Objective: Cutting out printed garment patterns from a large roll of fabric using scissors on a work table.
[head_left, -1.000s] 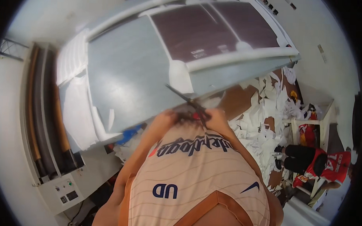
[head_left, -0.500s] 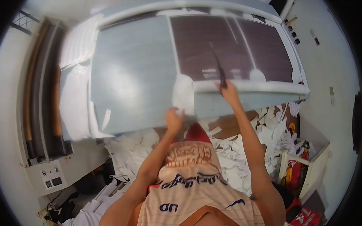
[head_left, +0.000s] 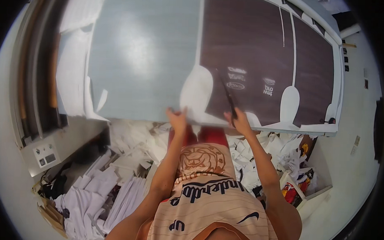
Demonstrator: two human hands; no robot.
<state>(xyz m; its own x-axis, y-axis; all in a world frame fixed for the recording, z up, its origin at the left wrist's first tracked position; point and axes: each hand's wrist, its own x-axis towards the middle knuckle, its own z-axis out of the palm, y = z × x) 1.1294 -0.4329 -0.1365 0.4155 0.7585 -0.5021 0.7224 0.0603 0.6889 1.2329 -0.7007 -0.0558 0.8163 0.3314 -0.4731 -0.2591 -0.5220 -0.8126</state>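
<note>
My right hand [head_left: 238,120] holds long black scissors [head_left: 228,98], blades pointing away from me over a dark printed sheet [head_left: 249,50] with white cut shapes and small markings. My left hand [head_left: 176,117] is at the table's near edge, fingers apart, beside a rounded white shape [head_left: 196,88]. The sheet lies on a pale blue-grey table [head_left: 139,67], to the right of its bare-looking surface.
Rollers [head_left: 39,72] of a machine stand at the left with a control panel [head_left: 45,156]. Scrap paper [head_left: 132,139] lies below the table. White bundles [head_left: 92,192] are at lower left, a wooden bin [head_left: 306,187] at lower right.
My hands have moved from near my body to the table edge, the right carrying the scissors. The white roll along the dark sheet's near side has flattened out, revealing more printed sheet.
</note>
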